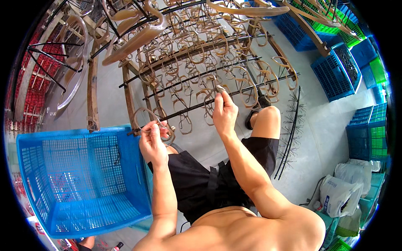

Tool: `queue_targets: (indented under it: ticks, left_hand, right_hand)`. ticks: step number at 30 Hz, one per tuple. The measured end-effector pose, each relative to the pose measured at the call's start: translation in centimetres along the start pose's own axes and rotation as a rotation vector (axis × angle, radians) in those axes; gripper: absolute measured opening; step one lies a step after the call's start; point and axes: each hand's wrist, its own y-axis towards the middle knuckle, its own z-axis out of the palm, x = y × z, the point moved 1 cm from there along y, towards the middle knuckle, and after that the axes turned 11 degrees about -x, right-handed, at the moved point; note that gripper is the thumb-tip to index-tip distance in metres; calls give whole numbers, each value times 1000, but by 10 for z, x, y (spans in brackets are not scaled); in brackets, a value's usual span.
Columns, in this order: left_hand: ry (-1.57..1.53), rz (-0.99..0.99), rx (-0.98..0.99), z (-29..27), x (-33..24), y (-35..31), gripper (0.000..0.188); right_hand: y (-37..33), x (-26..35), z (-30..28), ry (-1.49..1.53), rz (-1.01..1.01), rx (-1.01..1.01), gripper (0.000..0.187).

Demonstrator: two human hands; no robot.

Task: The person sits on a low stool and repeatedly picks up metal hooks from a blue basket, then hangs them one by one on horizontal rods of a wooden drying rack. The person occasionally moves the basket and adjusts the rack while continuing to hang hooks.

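My left hand is closed around a thin, glossy tan loop; one or more curved pieces show by its fingers, beside the blue basket's corner. My right hand is raised in front of the rack, thumb and fingers pinched together. A small greyish tip sticks out from its fingertips; its kind is unclear. Many similar tan loops hang from black rods across the wooden rack just beyond both hands.
A large blue mesh basket stands at my left. Larger curved tan pieces hang at upper left. Black rods with thin hooks lie on the floor at right. Blue crates and white plastic bags line the right side.
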Motion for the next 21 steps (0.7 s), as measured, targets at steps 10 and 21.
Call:
queue_targets:
  ticks: [10,21]
  left_hand:
    - [-189,-181,172,5,-7,-18,18]
    - [-171,-84,224,21,2,-26,25]
  right_hand:
    - [10,-8,-4,145,198,-21,20]
    - [-84,57,-17,296,229,419,23]
